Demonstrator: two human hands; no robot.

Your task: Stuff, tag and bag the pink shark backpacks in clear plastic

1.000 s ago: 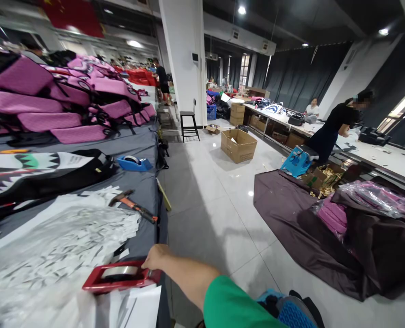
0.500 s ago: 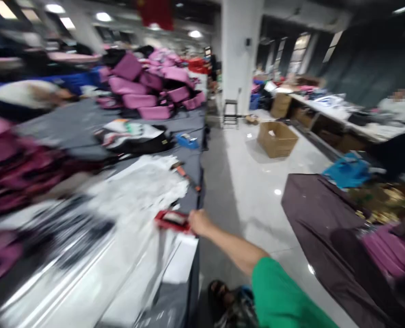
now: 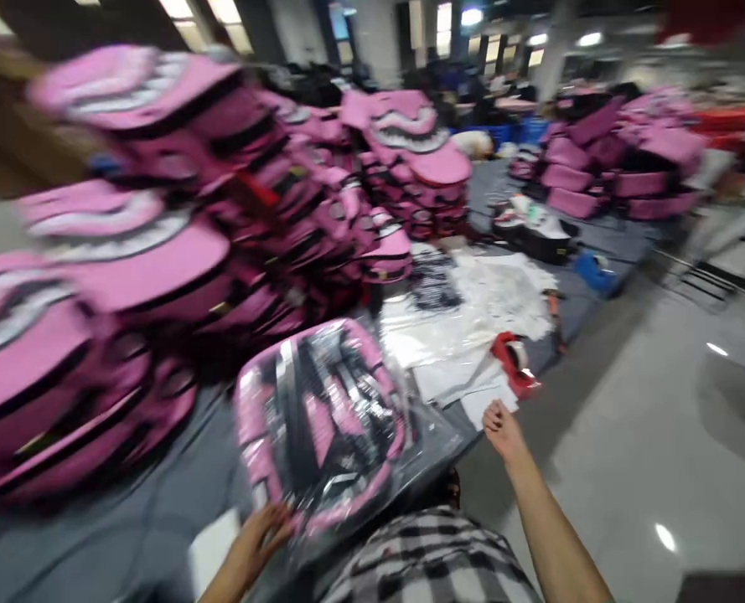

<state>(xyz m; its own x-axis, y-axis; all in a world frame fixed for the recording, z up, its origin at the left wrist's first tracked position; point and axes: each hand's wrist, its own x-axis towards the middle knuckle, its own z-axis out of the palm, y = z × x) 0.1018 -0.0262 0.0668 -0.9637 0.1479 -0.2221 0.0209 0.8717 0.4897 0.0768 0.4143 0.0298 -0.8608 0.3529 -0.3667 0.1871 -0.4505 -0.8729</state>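
A pink and black backpack in clear plastic (image 3: 322, 427) lies on the grey-covered table (image 3: 177, 469). My left hand (image 3: 262, 536) is at its near left corner, fingers somewhat apart and touching the plastic. My right hand (image 3: 503, 427) is at the table's right edge, fingers curled together at the corner of white sheets (image 3: 488, 400); what they hold is too small to make out. Just beyond that hand sits a red tape dispenser (image 3: 515, 364). Clear bags and white paper (image 3: 435, 343) spread out behind the backpack.
Tall piles of pink backpacks (image 3: 139, 251) cover the table's left and back. Farther along are a blue tape dispenser (image 3: 594, 270), a black and white bundle (image 3: 532, 230) and more pink bags (image 3: 623, 159). A dark stool (image 3: 724, 272) stands on the floor at right.
The view has swung left, bringing the wrapped backpack and my left hand into sight. My right hand has let go of the red dispenser, which now lies beyond it.
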